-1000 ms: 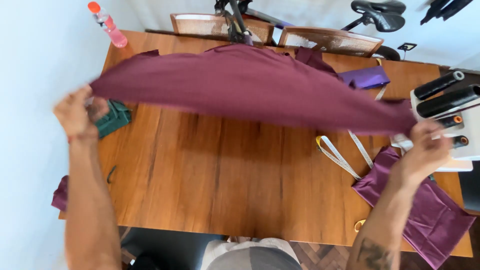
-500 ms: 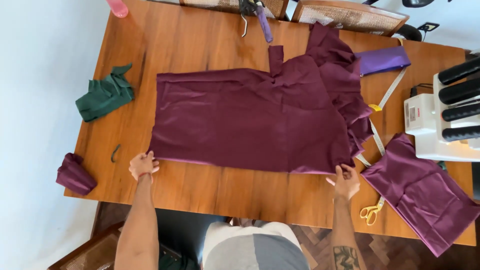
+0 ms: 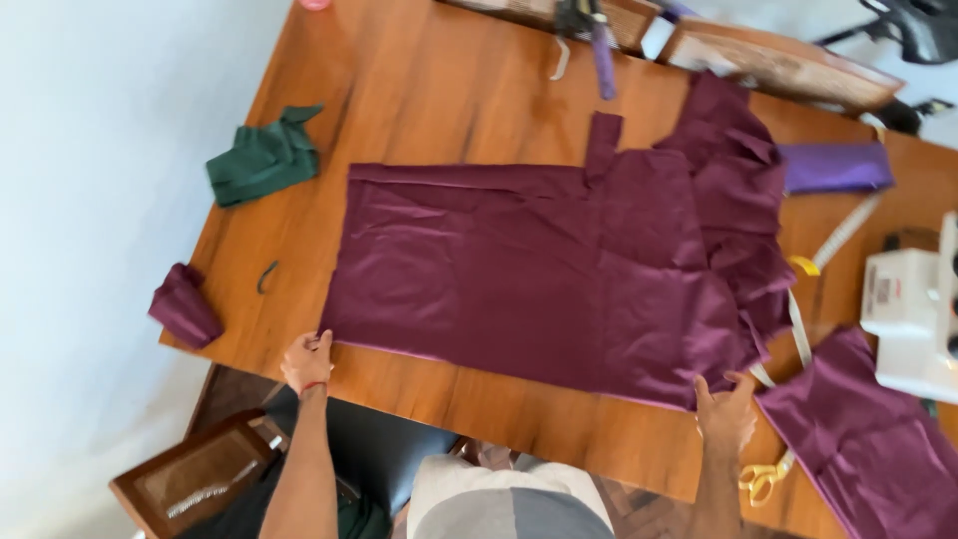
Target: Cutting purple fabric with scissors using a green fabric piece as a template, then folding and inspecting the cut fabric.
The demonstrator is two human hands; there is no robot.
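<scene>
On wooden table (image 3: 439, 90): maroon cloth (image 3: 539, 269) spread flat; left hand (image 3: 307, 361), right hand (image 3: 725, 414) pinching near corners; pale wall beside.

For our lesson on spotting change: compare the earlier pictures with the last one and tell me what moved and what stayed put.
The large maroon cloth, held up in the air a second ago, came down and now lies spread flat on the wooden table. The left hand and right hand dropped with it and now rest at its near corners. The green cloth, small maroon scrap, yellow scissors and white sewing machine stayed where they were.
</scene>
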